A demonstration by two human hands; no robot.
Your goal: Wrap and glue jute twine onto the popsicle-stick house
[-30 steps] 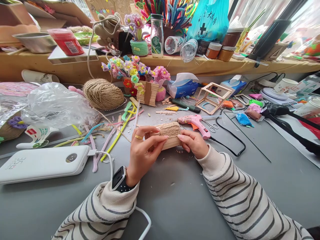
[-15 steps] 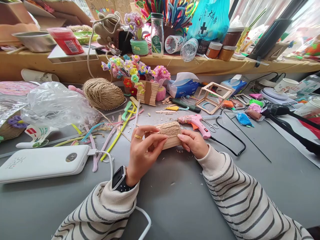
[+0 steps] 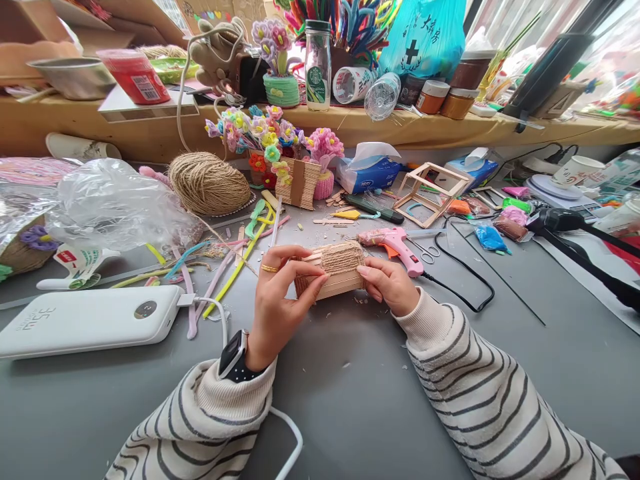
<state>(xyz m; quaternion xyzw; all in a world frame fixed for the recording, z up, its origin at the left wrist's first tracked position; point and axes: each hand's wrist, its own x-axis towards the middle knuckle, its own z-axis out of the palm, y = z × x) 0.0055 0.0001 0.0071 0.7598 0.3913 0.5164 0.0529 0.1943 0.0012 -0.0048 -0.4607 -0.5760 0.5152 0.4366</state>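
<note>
Over the table, a small wooden craft-stick box (image 3: 341,288) is held slightly tilted. Rows of jute twine (image 3: 344,259) cover its upper part, with bare wood on the near side. The thumb and forefinger of my left hand (image 3: 280,297) pinch the twine at the box's left part; those fingers hide some of it. A strand runs from behind this hand to the twine ball (image 3: 209,183). My right hand (image 3: 393,285) grips the box's right end between thumb and fingers. A pink glue gun (image 3: 393,245) lies just beyond the box.
A white power bank (image 3: 90,320) with a cable lies at left, near loose pipe cleaners (image 3: 239,263). Scissors (image 3: 427,252), a wooden stick frame (image 3: 434,193) and pipe-cleaner flowers (image 3: 270,137) stand or lie farther back. Black glue gun cord (image 3: 480,308) loops at right.
My left hand has shifted slightly left, uncovering more of the wooden edge at the box's left. The right hand keeps its grip. The whole view has moved a little.
</note>
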